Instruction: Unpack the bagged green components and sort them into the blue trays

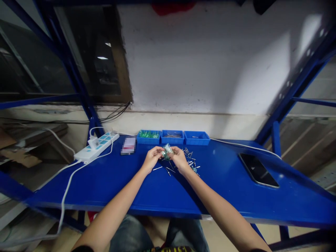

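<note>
Both of my hands meet over the middle of the blue table. My left hand (152,158) pinches the left side of a small clear plastic bag (167,151) with a greenish tint. On its other side, my right hand (180,159) grips the same bag between thumb and fingers. What is inside the bag is too small to make out. Thin metal pins that look like blind rivets (169,170) lie below and between the hands. A larger loose pile of these rivets (193,164) spreads just right of my right hand, partly hidden by it.
Behind the hands stand three blue bins: one with green pieces (149,141), one with thin brownish pieces (172,141), one with few pieces (196,142). A pixelated card-like item (128,145) and a white power strip (97,146) with cables lie left. A phone (258,170) lies right.
</note>
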A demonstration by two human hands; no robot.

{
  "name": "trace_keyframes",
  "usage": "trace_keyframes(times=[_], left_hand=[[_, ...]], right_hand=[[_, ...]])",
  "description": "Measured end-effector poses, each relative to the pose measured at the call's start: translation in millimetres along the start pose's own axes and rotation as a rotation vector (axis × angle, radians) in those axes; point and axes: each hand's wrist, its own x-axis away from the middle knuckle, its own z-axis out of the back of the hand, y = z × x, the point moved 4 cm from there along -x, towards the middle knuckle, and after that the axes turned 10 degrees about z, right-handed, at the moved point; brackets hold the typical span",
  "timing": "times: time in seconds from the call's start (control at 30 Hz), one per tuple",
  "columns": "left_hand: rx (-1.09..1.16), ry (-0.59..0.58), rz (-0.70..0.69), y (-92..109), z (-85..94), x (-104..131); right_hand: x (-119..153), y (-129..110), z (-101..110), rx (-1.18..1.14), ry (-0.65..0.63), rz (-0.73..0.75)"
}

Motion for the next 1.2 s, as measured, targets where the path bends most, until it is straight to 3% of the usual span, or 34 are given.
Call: trace_keyframes(times=[0.17, 0.43, 0.63, 0.77, 0.97, 1.1, 1.2], left_hand=[[0.047, 0.011, 0.07, 2.1, 3.2, -0.9], [0.028, 0.006, 0.172, -3.2, 2.6, -3.0], [-0.018, 0.011, 0.1, -4.3, 0.5, -2.3], [-0.052, 0.067, 0.015, 0.8, -0.4, -2.0], [-0.209, -0.004, -0.137, 7.7, -6.6, 2.1], [-0.494, -0.018, -0.309, 9.8, -12.2, 7.2], [-0.569, 0.045, -0.275, 7.3, -10.2, 5.8]], right_hand=[[-1.8, -4.5, 8.6, 0.147, 0.054, 0.15], [3.3, -17.5, 6.0, 0.295, 0.009, 0.321], [7.8, -19.1, 3.5, 0.445, -0.059, 0.386], [1.4, -15.2, 12.6, 0.528, -0.041, 0.286], [-3.7, -5.1, 14.0, 0.29, -0.088, 0.098], [-1.3, -5.3, 10.7, 0.257, -0.062, 0.173], [1.1, -7.7, 9.9, 0.292, -0.065, 0.225]])
